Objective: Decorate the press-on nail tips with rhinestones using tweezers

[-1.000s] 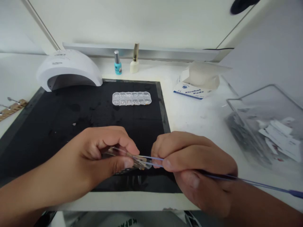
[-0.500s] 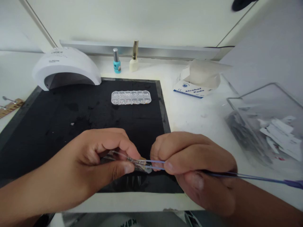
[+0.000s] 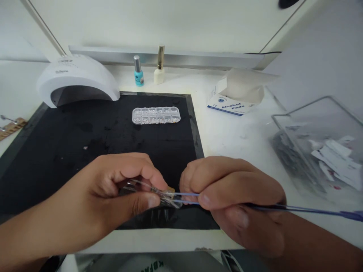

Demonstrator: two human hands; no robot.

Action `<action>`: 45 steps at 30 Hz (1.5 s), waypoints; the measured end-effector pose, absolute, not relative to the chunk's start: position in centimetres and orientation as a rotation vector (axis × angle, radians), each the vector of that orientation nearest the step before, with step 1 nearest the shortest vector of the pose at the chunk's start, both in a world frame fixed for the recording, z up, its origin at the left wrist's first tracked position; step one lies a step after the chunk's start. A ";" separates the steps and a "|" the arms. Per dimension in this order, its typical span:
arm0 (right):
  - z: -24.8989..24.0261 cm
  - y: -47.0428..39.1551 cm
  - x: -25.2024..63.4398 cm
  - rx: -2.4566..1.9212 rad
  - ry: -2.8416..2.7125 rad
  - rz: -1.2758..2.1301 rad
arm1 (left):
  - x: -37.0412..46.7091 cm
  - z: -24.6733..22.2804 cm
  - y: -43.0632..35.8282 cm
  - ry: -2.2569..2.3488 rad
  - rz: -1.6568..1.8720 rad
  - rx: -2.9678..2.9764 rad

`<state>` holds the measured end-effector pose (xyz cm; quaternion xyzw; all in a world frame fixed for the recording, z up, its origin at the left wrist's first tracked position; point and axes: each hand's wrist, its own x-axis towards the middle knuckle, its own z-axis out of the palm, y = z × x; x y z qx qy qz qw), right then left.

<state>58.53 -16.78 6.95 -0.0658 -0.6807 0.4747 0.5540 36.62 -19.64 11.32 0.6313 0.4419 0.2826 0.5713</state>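
My left hand (image 3: 121,189) pinches a small clear plastic piece (image 3: 172,202) between thumb and fingertips, over the front of the black mat (image 3: 113,139). A yellowish bit shows on that piece beside my index fingertip. My right hand (image 3: 232,189) is closed around a thin purple cord (image 3: 314,211). Two strands of it run left from my fingers to the clear piece, and the rest trails off to the right edge. Where the strands meet the piece is too small to make out. A clear compartment case (image 3: 156,115) of tiny light beads lies beyond my hands.
At the back left stands a white lamp (image 3: 79,79). Two bottles, turquoise (image 3: 138,77) and cream (image 3: 159,75), stand behind the mat. An open alcohol pads box (image 3: 229,104) and a clear bin (image 3: 320,151) holding packets are at the right.
The hands and what they hold look nearly the same. The yellowish bit shows a little more at my left fingertips, and the view has shifted slightly.
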 end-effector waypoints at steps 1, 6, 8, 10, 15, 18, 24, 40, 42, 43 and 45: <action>6.9 -16.8 58.5 -0.154 -1.604 1.114 | 36.6 11.4 -19.6 1.038 0.666 1.484; 6.9 -16.9 58.6 -0.205 -1.612 1.116 | 36.6 11.5 -19.5 1.032 0.684 1.514; 6.9 -16.9 58.7 -0.235 -1.633 1.117 | 36.6 11.6 -19.5 1.028 0.690 1.517; 6.9 -16.9 58.7 -0.217 -1.647 1.112 | 36.6 11.6 -19.5 1.030 0.690 1.511; 7.1 -16.7 58.7 -0.167 -1.623 1.166 | 36.6 11.3 -19.6 1.032 0.647 1.442; 7.2 -16.8 58.9 -0.193 -1.617 1.235 | 36.5 11.0 -19.7 0.983 0.621 1.345; 7.2 -17.2 59.0 -0.226 -1.607 1.291 | 36.4 10.9 -19.9 0.936 0.547 1.199; 7.5 -17.0 59.3 -0.241 -1.635 1.355 | 36.2 10.9 -20.1 0.956 0.469 1.261; 7.6 -16.9 59.4 -0.237 -1.646 1.383 | 36.2 10.9 -20.2 0.948 0.479 1.257; 7.7 -16.9 59.5 -0.250 -1.655 1.403 | 36.2 11.0 -20.3 0.940 0.481 1.250; 7.7 -16.8 59.5 -0.248 -1.655 1.429 | 36.2 11.0 -20.3 0.933 0.486 1.242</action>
